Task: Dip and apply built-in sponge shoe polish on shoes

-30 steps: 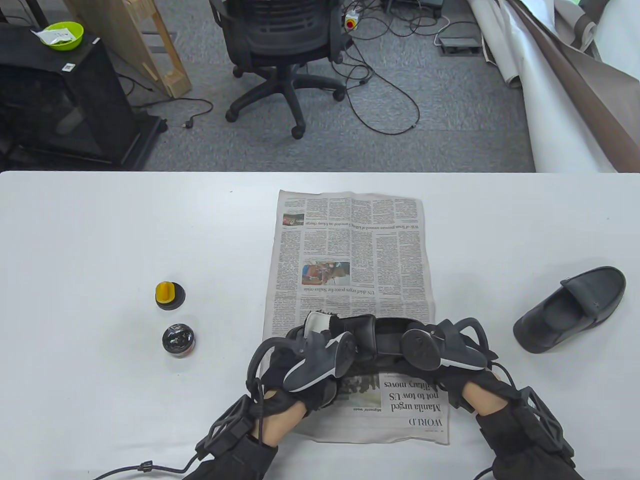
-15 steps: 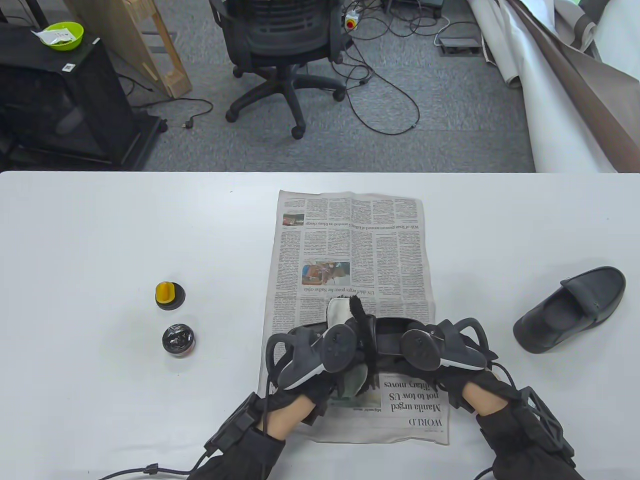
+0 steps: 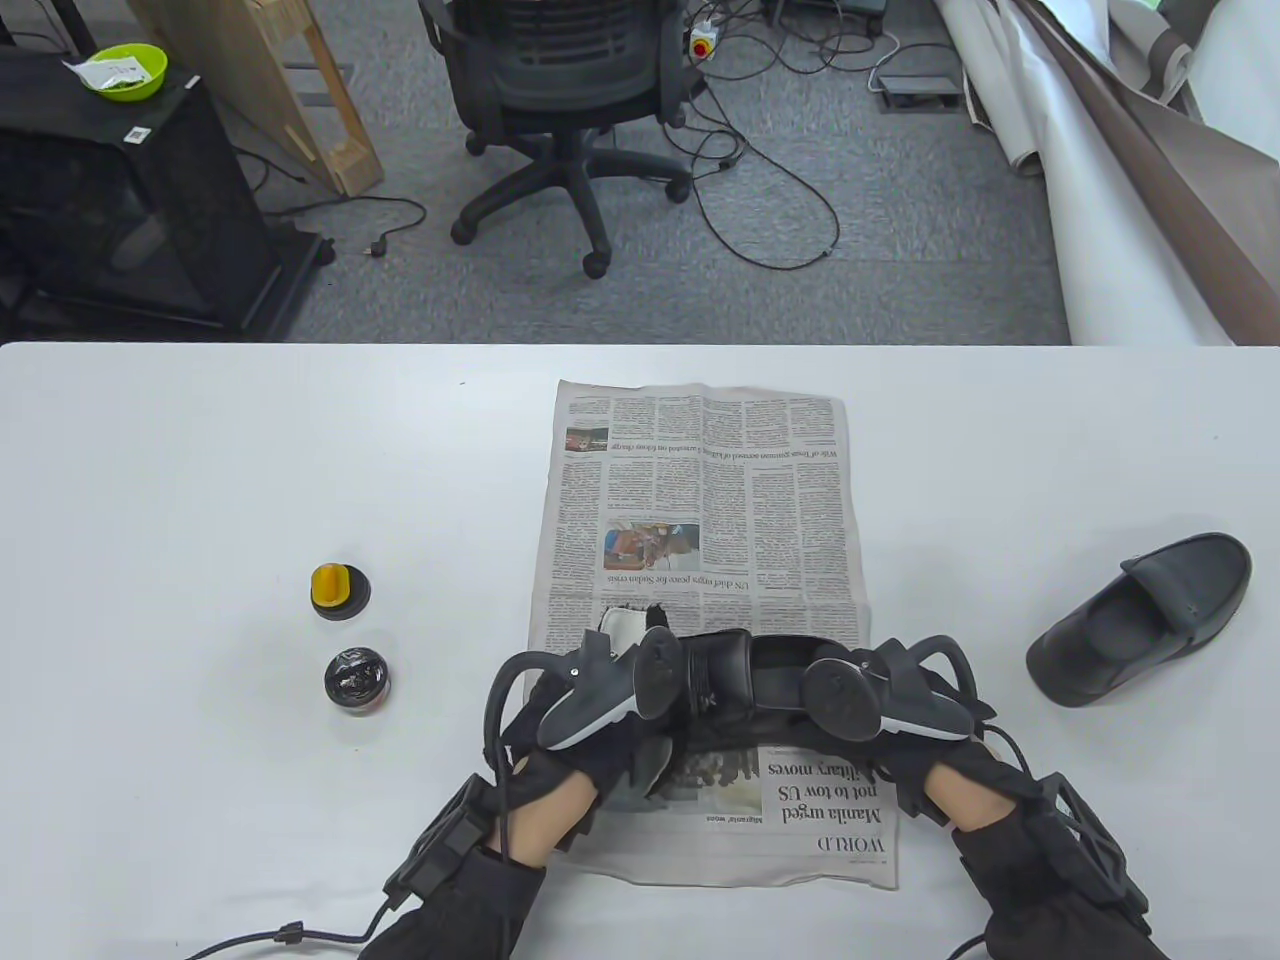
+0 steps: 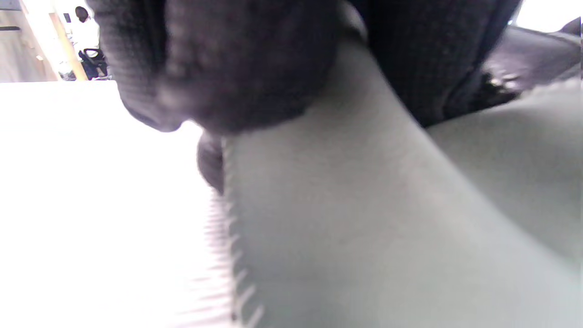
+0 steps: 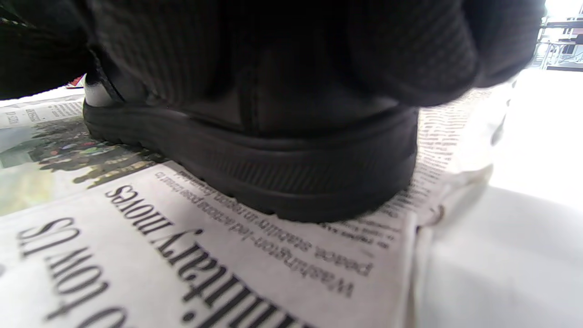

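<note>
Since half a second ago, your left hand (image 3: pixel 600 745) has carried the pale cloth (image 3: pixel 625 632) back along the shoe (image 3: pixel 735 680) on the newspaper (image 3: pixel 700 480). Its fingers (image 4: pixel 218 64) are curled, pinching the cloth. Your right hand (image 3: pixel 900 720) grips the shoe's heel. You appear to be buffing; the second shoe (image 3: pixel 1140 615), right of the newspaper, awaits. The open tin (image 3: pixel 356 680) and sponge lid (image 3: pixel 338 590) sit left of it. Only the right wrist view shows the sole flat on newsprint.
</note>
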### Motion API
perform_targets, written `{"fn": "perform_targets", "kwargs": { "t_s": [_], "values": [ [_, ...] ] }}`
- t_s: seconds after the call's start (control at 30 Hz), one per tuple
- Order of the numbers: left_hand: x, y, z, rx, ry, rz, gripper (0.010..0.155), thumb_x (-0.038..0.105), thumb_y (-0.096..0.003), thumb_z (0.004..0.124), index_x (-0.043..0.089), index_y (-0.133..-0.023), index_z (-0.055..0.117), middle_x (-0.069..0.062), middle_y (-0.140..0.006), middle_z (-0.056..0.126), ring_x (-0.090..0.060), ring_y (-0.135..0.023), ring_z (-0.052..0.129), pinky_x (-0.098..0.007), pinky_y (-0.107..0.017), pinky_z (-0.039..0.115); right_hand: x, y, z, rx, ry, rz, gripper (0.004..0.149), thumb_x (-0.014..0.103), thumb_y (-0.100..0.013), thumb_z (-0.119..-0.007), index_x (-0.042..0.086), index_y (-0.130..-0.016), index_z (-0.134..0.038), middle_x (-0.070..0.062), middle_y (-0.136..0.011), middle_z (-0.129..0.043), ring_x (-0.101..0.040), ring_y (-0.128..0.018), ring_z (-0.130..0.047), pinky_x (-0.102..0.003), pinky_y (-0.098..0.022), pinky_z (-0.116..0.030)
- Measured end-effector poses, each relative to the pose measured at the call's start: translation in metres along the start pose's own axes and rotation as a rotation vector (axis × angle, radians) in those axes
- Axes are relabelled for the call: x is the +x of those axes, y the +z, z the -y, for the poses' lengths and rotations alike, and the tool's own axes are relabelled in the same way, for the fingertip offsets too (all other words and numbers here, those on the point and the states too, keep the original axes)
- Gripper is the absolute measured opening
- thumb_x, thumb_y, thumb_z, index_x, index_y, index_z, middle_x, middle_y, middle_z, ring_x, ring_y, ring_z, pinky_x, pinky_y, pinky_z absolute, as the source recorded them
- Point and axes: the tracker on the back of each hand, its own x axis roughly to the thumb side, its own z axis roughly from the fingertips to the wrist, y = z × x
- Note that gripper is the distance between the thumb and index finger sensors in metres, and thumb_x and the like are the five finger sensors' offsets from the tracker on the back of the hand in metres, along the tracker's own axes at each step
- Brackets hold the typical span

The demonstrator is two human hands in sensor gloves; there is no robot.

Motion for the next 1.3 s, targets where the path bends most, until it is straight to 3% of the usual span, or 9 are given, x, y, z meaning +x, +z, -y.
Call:
{"fn": "perform_targets", "kwargs": {
  "t_s": [0.43, 0.53, 0.7, 0.9, 0.97, 1.3],
  "values": [
    [-0.032, -0.006, -0.008, -0.051, -0.043, -0.132, 0.063, 0.049, -0.0386, 0.093, 0.027, -0.094, 0.075, 0.003, -0.049, 0.103, -0.007, -0.016, 0.102, -0.042, -0.053, 0.089, 0.000, 0.000, 0.000, 0.000, -0.003, 0.004, 0.041, 0.058, -0.032, -0.081, 0.026, -0.058, -0.088, -0.001, -0.071, -0.082, -0.019, -0.034, -0.094, -0.046, -0.050, -0.081],
    [-0.027, -0.001, -0.014, 0.047, -0.062, -0.156, 0.062, 0.048, -0.0391, 0.094, 0.026, -0.094, 0.075, 0.003, -0.049, 0.103, -0.007, -0.015, 0.102, -0.041, -0.052, 0.090, -0.001, 0.000, 0.000, 0.001, -0.006, 0.006, 0.041, 0.058, -0.032, -0.081, 0.026, -0.058, -0.088, -0.001, -0.071, -0.082, -0.019, -0.034, -0.093, -0.046, -0.050, -0.081],
    [0.015, 0.001, -0.021, 0.222, 0.178, 0.076, 0.063, 0.049, -0.0384, 0.092, 0.028, -0.095, 0.073, 0.004, -0.049, 0.103, -0.007, -0.016, 0.102, -0.040, -0.052, 0.090, -0.001, 0.000, 0.000, 0.003, -0.005, 0.005, 0.041, 0.058, -0.032, -0.081, 0.026, -0.058, -0.088, -0.001, -0.071, -0.082, -0.019, -0.034, -0.093, -0.046, -0.050, -0.081],
    [0.050, -0.013, -0.009, 0.104, 0.109, 0.120, 0.064, 0.051, -0.0389, 0.088, 0.030, -0.096, 0.069, 0.005, -0.051, 0.102, -0.006, -0.017, 0.102, -0.041, -0.053, 0.089, -0.001, 0.000, 0.000, 0.005, -0.008, 0.006, 0.041, 0.058, -0.032, -0.081, 0.026, -0.057, -0.088, -0.001, -0.071, -0.082, -0.019, -0.034, -0.093, -0.046, -0.050, -0.081],
    [0.048, -0.014, -0.009, 0.121, 0.107, 0.115, 0.064, 0.051, -0.0390, 0.088, 0.029, -0.096, 0.070, 0.004, -0.049, 0.103, -0.007, -0.016, 0.102, -0.041, -0.052, 0.090, 0.000, 0.000, 0.000, 0.004, -0.006, 0.006, 0.041, 0.058, -0.032, -0.081, 0.026, -0.057, -0.088, -0.001, -0.071, -0.082, -0.019, -0.034, -0.093, -0.046, -0.050, -0.081],
    [0.008, -0.019, -0.007, -0.051, -0.056, -0.040, 0.062, 0.050, -0.0404, 0.088, 0.028, -0.096, 0.071, 0.004, -0.050, 0.103, -0.007, -0.016, 0.102, -0.042, -0.052, 0.089, -0.001, -0.001, -0.001, 0.005, -0.010, 0.008, 0.041, 0.058, -0.032, -0.081, 0.026, -0.057, -0.088, -0.001, -0.071, -0.082, -0.019, -0.034, -0.093, -0.046, -0.050, -0.081]
  ]
}}
